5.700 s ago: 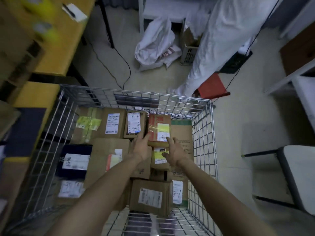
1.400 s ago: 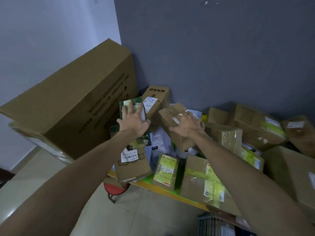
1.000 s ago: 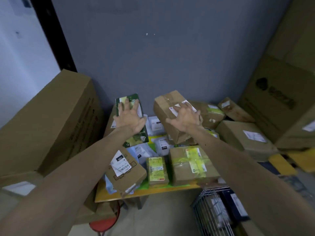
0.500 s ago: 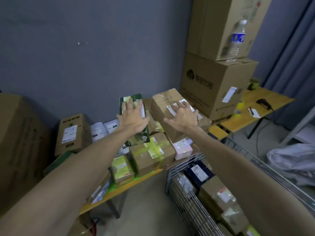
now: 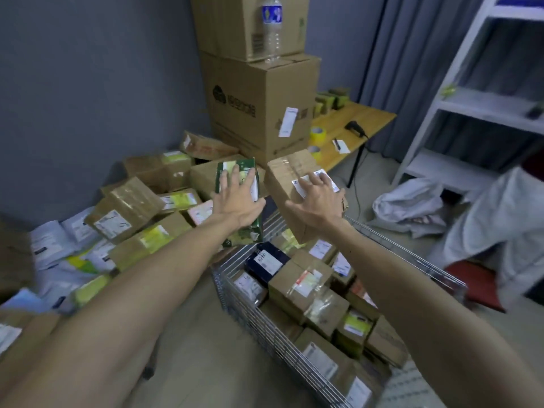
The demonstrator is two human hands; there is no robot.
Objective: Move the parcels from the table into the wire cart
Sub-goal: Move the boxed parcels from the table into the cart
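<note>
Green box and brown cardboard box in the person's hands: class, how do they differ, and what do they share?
The green box is printed green and slim; the brown cardboard box is plain, taped and bulkier. The left hand holds the green box, the right hand the brown cardboard box. Both carry white labels and are held aloft.

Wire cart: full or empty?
Partly full: the wire cart holds many parcels, stacked in layers across its floor.

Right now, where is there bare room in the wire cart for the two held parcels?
The wire cart looks bare only at its near right corner, beside the nearest labelled box. Its middle and far end are packed. Outside it, the floor left of the cart is free.
</note>
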